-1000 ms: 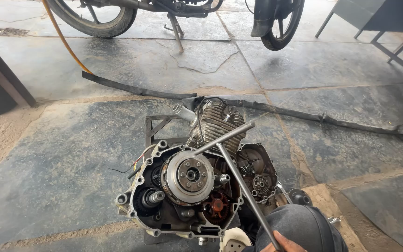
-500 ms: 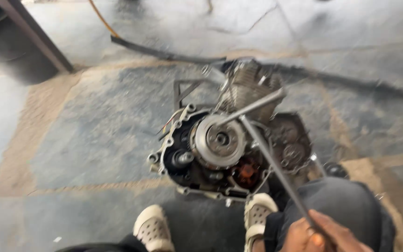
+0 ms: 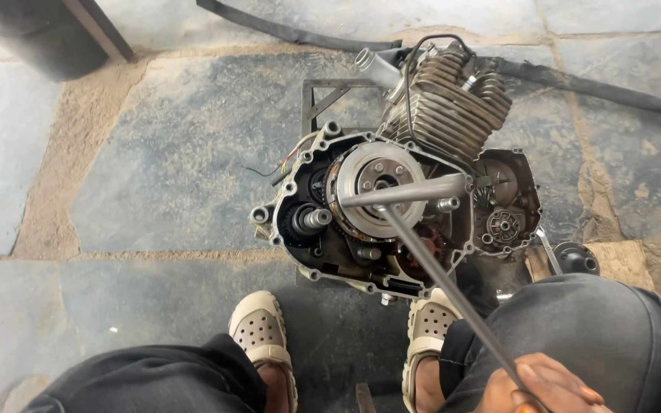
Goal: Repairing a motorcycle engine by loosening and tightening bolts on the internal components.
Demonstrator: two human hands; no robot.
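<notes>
Gripping the far end of a long T-handle wrench [image 3: 453, 294], my right hand [image 3: 541, 382] is closing round stiff, slick steel; its head is sitting on the engine's clutch [image 3: 376, 187]. Left hand unseen.

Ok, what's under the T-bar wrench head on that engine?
The T-bar wrench crosses the round clutch plate in the open engine case. The plate's centre nut is covered.

Under me is a floor [image 3: 154, 191] of grey stone slabs with sandy joints. On it sits the engine [image 3: 392, 206] on a small metal frame [image 3: 330, 95], a black rubber strip [image 3: 575, 80] behind it, and my two beige clogs [image 3: 265, 333] planted just before it.
</notes>
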